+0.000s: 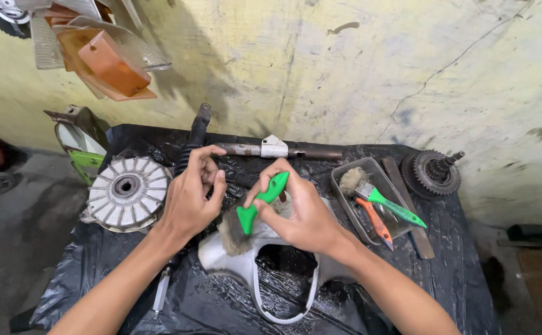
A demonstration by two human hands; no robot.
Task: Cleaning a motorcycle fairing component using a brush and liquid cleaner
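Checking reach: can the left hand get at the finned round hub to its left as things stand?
Probably yes. The left hand holds nothing large, and the finned hub lies right beside it on the black sheet, top uncovered.

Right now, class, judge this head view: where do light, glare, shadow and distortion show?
Head view: soft even light on the yellow wall; wet glare on the black sheet; a shadow under the hanging orange covers; wide-lens bending at the edges; the right hand and green-handled brush are sharp.
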